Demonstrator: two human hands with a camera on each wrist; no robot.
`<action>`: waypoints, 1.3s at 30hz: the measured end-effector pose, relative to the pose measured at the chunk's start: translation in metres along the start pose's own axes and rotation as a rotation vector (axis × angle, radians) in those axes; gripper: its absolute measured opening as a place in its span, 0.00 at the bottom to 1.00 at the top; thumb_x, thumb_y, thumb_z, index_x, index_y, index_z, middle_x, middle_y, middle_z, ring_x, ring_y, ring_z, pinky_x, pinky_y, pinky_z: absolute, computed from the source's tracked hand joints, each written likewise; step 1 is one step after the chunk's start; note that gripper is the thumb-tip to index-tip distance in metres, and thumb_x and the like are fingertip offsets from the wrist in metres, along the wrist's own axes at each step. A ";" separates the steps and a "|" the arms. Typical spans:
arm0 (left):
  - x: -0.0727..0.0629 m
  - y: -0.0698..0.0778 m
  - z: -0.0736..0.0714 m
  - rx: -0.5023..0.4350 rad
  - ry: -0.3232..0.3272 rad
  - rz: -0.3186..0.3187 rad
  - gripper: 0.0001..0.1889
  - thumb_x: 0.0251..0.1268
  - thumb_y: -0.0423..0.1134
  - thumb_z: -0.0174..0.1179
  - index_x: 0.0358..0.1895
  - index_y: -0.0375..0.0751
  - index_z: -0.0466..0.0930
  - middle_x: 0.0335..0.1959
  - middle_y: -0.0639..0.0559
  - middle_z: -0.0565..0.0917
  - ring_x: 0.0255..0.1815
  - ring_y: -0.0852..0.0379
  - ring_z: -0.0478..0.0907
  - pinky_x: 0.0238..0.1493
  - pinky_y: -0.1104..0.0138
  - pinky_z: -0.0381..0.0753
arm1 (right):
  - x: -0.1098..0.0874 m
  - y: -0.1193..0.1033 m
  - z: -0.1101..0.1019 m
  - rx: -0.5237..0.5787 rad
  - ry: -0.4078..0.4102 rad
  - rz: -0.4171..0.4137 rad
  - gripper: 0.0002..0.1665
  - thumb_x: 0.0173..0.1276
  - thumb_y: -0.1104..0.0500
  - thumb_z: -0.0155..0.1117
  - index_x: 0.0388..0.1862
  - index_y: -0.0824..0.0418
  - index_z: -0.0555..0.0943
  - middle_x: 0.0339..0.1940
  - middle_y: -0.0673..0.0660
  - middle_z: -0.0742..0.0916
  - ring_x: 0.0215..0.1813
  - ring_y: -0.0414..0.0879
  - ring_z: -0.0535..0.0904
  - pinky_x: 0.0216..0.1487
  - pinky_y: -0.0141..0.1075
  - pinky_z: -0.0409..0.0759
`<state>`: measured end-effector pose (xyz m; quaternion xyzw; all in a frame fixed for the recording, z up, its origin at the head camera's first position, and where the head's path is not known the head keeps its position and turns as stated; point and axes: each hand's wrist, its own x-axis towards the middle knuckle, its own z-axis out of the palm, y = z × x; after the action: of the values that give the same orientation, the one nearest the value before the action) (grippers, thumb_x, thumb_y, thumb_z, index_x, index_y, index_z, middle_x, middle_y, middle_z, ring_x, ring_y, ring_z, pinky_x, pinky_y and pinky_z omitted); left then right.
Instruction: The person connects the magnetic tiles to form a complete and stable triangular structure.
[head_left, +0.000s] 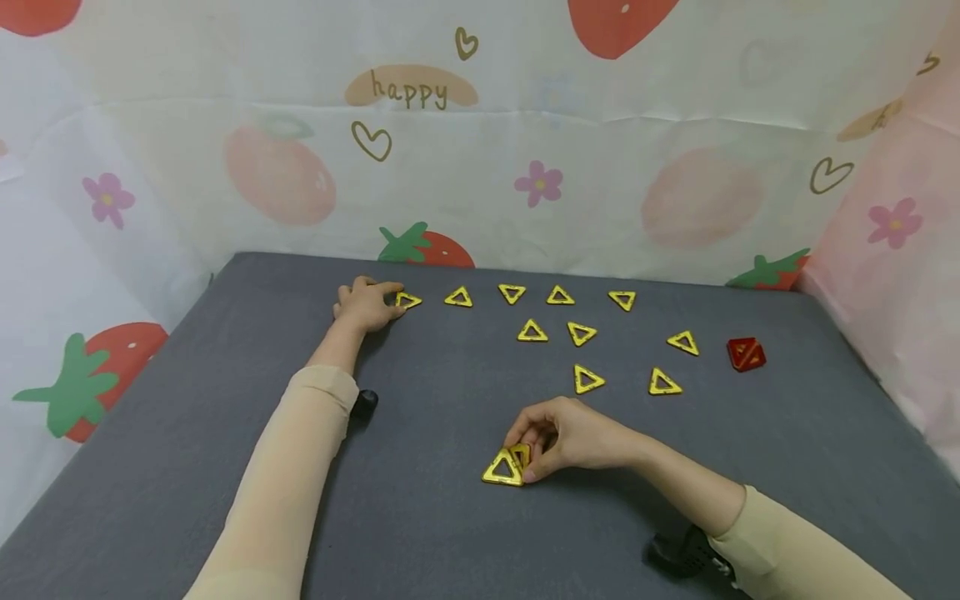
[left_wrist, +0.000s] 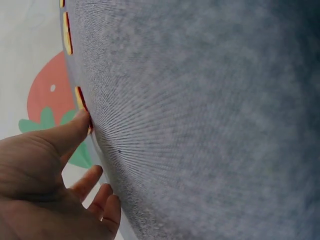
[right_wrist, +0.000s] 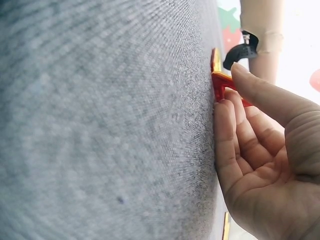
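Note:
In the head view my left hand (head_left: 366, 305) is at the far left of the back row, its thumb and index finger at opposite sides of a yellow triangular magnetic tile (head_left: 409, 301). The left wrist view shows the thumb against this tile's (left_wrist: 80, 98) edge, the other fingers spread. Nearer the front, my right hand (head_left: 573, 433) pinches another triangular magnetic tile (head_left: 521, 452) between thumb and fingers. That tile stands tilted up beside a yellow triangular tile (head_left: 492, 477) lying flat. In the right wrist view the held tile (right_wrist: 223, 78) shows a red side.
Several yellow triangular tiles lie spread over the grey table (head_left: 420, 533), among them one at the back (head_left: 459, 302) and one nearer (head_left: 654, 388). Red tiles (head_left: 752, 363) lie at the right. A patterned cloth (head_left: 480, 200) hangs behind the table.

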<state>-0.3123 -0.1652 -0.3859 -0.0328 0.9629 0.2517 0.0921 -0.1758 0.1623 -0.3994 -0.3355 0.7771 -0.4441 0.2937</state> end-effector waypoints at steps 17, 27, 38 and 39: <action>-0.003 0.005 0.005 -0.248 0.136 0.063 0.14 0.66 0.37 0.64 0.53 0.39 0.82 0.45 0.37 0.88 0.35 0.51 0.83 0.35 0.67 0.79 | -0.001 -0.001 -0.001 0.006 -0.007 -0.001 0.21 0.56 0.59 0.77 0.49 0.57 0.84 0.35 0.57 0.88 0.34 0.35 0.81 0.36 0.30 0.82; -0.018 0.016 0.008 -0.435 -0.071 0.160 0.15 0.64 0.36 0.66 0.52 0.37 0.82 0.44 0.39 0.87 0.30 0.60 0.85 0.42 0.64 0.87 | -0.001 0.000 -0.001 0.006 -0.005 -0.006 0.21 0.56 0.59 0.77 0.49 0.59 0.84 0.35 0.59 0.87 0.34 0.35 0.81 0.36 0.30 0.81; -0.045 0.024 0.006 -0.522 -0.209 0.208 0.14 0.66 0.34 0.63 0.53 0.34 0.82 0.49 0.35 0.87 0.35 0.60 0.87 0.46 0.60 0.87 | -0.002 0.000 -0.001 0.002 -0.003 -0.005 0.22 0.56 0.60 0.77 0.49 0.61 0.83 0.36 0.62 0.87 0.34 0.36 0.81 0.36 0.29 0.81; -0.048 0.025 0.007 -0.526 -0.224 0.221 0.15 0.66 0.34 0.63 0.54 0.33 0.81 0.50 0.35 0.86 0.36 0.60 0.87 0.46 0.60 0.87 | -0.002 0.000 -0.001 0.002 -0.004 -0.004 0.21 0.56 0.60 0.77 0.49 0.61 0.83 0.36 0.62 0.87 0.34 0.36 0.81 0.36 0.29 0.81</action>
<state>-0.2665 -0.1393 -0.3700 0.0776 0.8464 0.5027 0.1580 -0.1753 0.1642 -0.3985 -0.3375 0.7754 -0.4450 0.2948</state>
